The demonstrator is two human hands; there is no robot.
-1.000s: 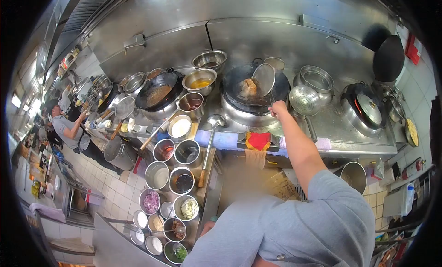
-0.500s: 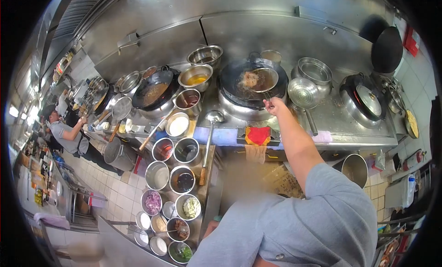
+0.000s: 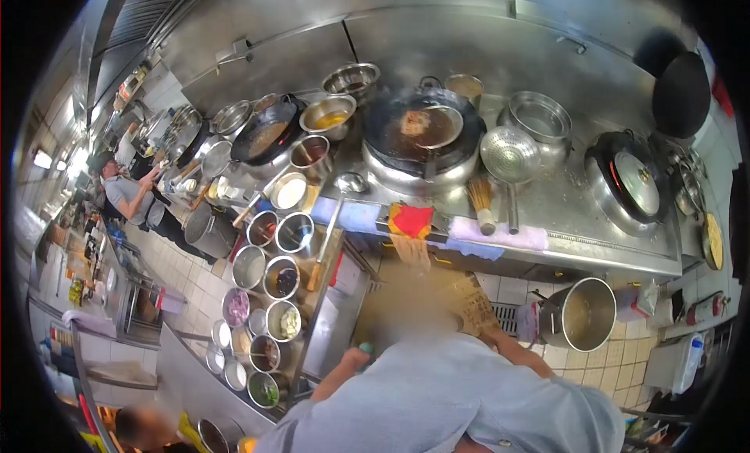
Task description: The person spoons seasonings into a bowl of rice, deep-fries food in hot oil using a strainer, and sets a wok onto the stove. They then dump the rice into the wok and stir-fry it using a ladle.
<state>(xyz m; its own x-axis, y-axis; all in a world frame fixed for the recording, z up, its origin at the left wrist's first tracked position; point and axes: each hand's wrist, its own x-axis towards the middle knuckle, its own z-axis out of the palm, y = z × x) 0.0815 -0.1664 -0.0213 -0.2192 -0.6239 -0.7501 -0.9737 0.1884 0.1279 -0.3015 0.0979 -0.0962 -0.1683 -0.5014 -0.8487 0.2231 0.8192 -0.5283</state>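
My left hand (image 3: 355,359) is low in front of my body, closed around a small teal thing (image 3: 366,347) whose kind I cannot make out. My right hand (image 3: 491,334) hangs low beside the flattened cardboard (image 3: 473,301); its fingers are too hidden to read. On the stove ahead, a large black wok (image 3: 383,144) holds dark liquid and a browned piece of food (image 3: 415,123). A round strainer (image 3: 442,130) rests in that wok, with neither hand on it. A red and yellow cloth (image 3: 411,220) lies at the stove's front edge.
A perforated skimmer (image 3: 509,152) and a bamboo brush (image 3: 482,203) lie right of the wok. On the left, a ladle (image 3: 351,183) lies near several ingredient tins (image 3: 250,266). A tall pot (image 3: 587,314) stands at right. A co-worker (image 3: 131,199) stands far left; another person is lower left.
My right hand has let go of the strainer's handle and dropped from the wok to low by my body. The strainer stays in the wok. My left hand has come further into view.
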